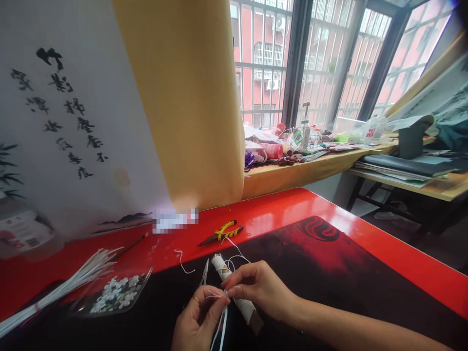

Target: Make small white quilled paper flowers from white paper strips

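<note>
Near the front of the black mat, my left hand pinches thin white cord, whose ends hang down below the fingers. My right hand meets it there, thumb and forefinger closed on the same cord. The exact spot between the fingertips is too small to make out. Behind the hands lies a stick wrapped in white cord, partly covered by my right hand; a loose strand loops from it. Scissors lie just beyond my left hand, their handles hidden.
Yellow-black pliers and a scrap of cord lie farther back on the red table. At left are a clear tray of small white flowers and a bundle of white strips. A cluttered sill runs behind.
</note>
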The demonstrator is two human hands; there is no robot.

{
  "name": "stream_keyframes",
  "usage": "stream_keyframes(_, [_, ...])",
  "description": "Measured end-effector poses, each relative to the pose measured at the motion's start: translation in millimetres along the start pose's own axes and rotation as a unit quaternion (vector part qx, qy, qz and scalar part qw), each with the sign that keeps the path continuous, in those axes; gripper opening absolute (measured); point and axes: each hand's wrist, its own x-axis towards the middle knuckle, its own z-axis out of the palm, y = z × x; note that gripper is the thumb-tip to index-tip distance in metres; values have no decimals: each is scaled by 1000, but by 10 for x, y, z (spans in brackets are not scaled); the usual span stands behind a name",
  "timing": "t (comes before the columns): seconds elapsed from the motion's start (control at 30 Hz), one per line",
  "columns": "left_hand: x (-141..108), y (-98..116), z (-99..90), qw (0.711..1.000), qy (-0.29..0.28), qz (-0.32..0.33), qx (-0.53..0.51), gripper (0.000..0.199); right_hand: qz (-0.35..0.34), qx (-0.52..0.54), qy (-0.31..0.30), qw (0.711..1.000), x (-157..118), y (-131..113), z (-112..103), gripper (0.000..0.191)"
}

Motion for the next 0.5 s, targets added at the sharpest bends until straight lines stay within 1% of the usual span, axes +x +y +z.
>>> stream_keyframes(0.1, [40, -15, -6, 1000, 3, 5, -7, 22, -39, -52, 14, 998, -10, -13, 2, 6])
stream_keyframes(0.27, [91, -41, -8, 999, -11, -13, -30, 22, -77, -143, 35, 986, -16, -48, -36, 7])
stream_keyframes(0.4, [103, 0, -15, 997, -30, -56, -52, 19, -96, -182, 26, 978, 3, -88, -83, 7])
stream_keyframes(0.5, [97, 36, -23, 995, -45, -59, -73, 20, -101, -195, 10, 975, 19, -119, -103, 4])
